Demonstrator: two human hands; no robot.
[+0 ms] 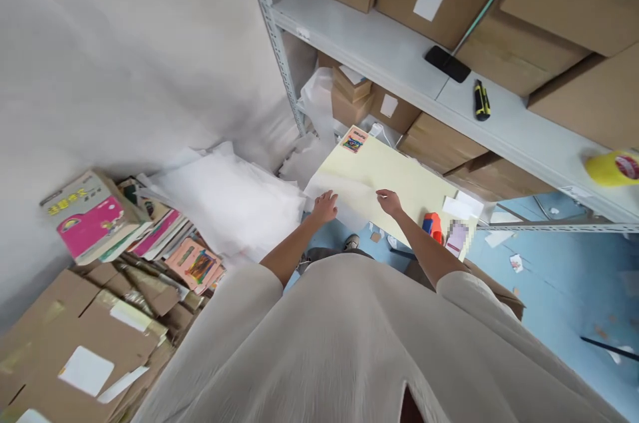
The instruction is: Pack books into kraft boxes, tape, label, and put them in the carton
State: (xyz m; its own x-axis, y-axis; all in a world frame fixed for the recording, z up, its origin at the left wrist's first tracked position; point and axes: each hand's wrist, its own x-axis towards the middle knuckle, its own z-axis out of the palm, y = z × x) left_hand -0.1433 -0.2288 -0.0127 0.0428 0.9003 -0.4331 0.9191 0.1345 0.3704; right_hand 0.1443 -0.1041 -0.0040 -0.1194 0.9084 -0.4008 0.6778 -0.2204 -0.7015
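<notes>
While the right hand (388,202) pinches a thin translucent white sheet (346,198), apparent positioning next needs evenness; the left hand (325,206) grips unclearly.

Pale wall (124,43); blue floor (564,290), littered; grey metal shelving (394,55).

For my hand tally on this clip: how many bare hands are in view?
2: the left hand at the left side of the thin white sheet, the right hand near its right edge, both at the pale yellow tabletop. No others show.
</notes>
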